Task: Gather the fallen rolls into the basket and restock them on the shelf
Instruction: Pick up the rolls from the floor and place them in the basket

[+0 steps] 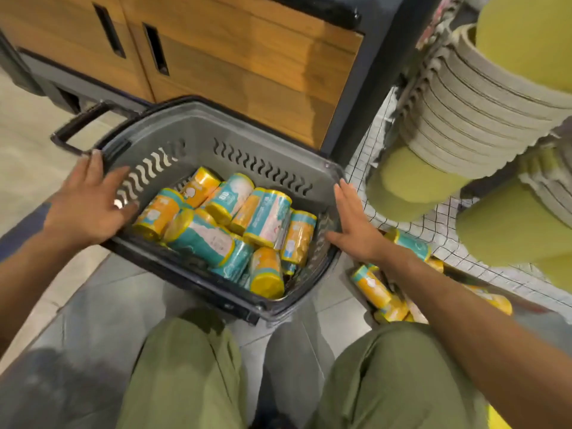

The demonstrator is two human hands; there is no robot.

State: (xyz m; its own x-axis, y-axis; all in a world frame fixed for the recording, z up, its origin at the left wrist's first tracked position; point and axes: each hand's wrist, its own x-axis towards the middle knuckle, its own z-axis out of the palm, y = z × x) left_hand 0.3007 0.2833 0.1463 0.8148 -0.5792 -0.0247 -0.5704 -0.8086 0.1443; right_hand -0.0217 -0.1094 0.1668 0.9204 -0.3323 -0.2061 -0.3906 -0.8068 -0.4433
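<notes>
- Head view, on the tiled floor (102, 305): a grey plastic shopping basket (247, 140) stands just in front of the person's knees in green trousers (185, 366). Its dark pull handle (80, 125) sticks out past the far left corner.
- Yellow-and-teal rolls (229, 224) lie heaped on their sides in the basket and cover its bottom.
- The left hand (89, 205) rests on the basket's left edge, fingers spread and fairly straight, thumb reaching inside; it is slightly blurred.
- The right hand (356, 227) lies flat against the basket's right edge, fingers straight and pressed together, thumb held apart.
- More rolls, the loose ones (371, 286), lie under the right forearm, beside the basket's near right corner, at the foot of a wire mesh shelf (433, 230).
- A wooden cabinet (247, 57) stands behind the basket's far edge.
- Stacked grey pulp trays (479, 103) sit above the mesh.
</notes>
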